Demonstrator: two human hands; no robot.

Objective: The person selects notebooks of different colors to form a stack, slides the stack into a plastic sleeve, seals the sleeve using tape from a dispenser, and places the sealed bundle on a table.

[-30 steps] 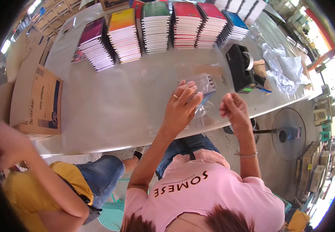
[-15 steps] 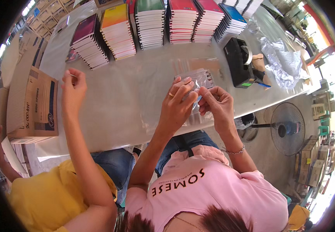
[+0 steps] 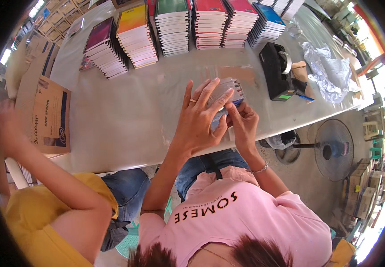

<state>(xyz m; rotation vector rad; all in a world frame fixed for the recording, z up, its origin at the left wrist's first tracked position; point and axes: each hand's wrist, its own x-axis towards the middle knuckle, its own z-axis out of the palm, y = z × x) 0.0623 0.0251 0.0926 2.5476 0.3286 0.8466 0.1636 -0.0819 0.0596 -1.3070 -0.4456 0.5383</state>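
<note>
Plastic-wrapped notebook (image 3: 231, 85) on tabletop (image 3: 121, 120), near front edge. Left hand (image 3: 200, 113) wide, fingers spread over it. Right hand (image 3: 244, 123) narrow, thumb pinched to fingers at its near side; wrap between them, cannot tell.

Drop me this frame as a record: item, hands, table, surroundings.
item: ring-bound notebook, clear plastic over it
left hand: fingers spread over notebook
right hand: fingertips at notebook's near edge; grip unclear
table back: notebook stacks, purple, yellow, green, two red, blue
table right: black box, crumpled sheet
left: cardboard box; co-worker's blurred hand
floor right: fan
</note>
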